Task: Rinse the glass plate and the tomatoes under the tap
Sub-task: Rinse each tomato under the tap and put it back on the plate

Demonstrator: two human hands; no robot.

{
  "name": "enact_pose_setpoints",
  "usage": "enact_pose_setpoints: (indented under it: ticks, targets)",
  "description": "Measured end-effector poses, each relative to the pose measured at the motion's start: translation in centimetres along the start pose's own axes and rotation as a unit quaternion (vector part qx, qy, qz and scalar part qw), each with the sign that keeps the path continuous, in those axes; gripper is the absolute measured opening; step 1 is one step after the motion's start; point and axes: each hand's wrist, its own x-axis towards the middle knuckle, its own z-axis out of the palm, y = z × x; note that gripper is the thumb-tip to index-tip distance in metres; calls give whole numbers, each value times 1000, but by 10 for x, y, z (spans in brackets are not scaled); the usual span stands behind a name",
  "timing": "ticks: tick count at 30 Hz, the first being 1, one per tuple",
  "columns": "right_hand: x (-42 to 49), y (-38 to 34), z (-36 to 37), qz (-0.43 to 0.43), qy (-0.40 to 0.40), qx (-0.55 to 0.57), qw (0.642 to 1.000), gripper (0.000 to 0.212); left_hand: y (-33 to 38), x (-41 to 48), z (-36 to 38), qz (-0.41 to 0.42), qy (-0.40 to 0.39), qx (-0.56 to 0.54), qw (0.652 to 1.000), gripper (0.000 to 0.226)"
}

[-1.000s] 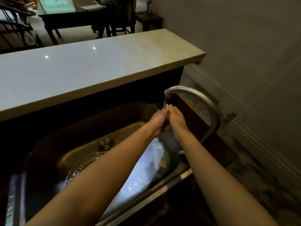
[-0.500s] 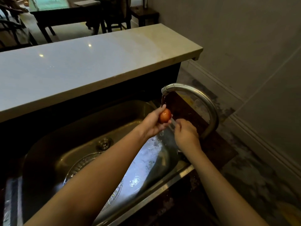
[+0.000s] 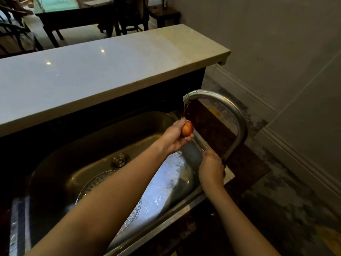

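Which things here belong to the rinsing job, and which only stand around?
Job: small red tomato in left hand; patterned glass plate; curved metal tap; steel sink.
Around: pale stone counter; dark wooden table.

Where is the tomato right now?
The tomato is in the left hand, held up just under the spout of the tap, over the right end of the sink.

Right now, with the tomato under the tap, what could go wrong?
The wet tomato sits in the left hand alone and could slip into the sink, perhaps onto the glass plate below. The right hand is down at the tap base; a sudden turn could splash water over the sink edge.
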Motion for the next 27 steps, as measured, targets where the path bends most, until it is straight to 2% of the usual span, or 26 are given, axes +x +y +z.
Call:
enact_pose_setpoints:
  ticks: [14, 20, 22, 24, 25, 27]
  targets:
    - [-2, 7, 4, -26, 32, 2, 999, 20, -3, 1, 2, 7, 13, -5, 1000, 14]
    - [-2, 5, -3, -36, 5, -16, 999, 21, -7, 3, -1, 19, 8, 44, 999, 7]
    - [0, -3, -11, -69, 30, -32, 997, 25, -7, 3, -1, 23, 6, 86, 996, 11]
    - [6, -17, -21, -110, 78, -3, 991, 31, -6, 3, 1, 25, 10, 108, 994, 22]
    - [12, -26, -23, -115, 77, 35, 990, 35, -5, 3, 3, 26, 18, 110, 993, 26]
    - [34, -46, -22, -59, -18, 148, 987, 41, -7, 3, 9, 43, 34, 124, 991, 27]
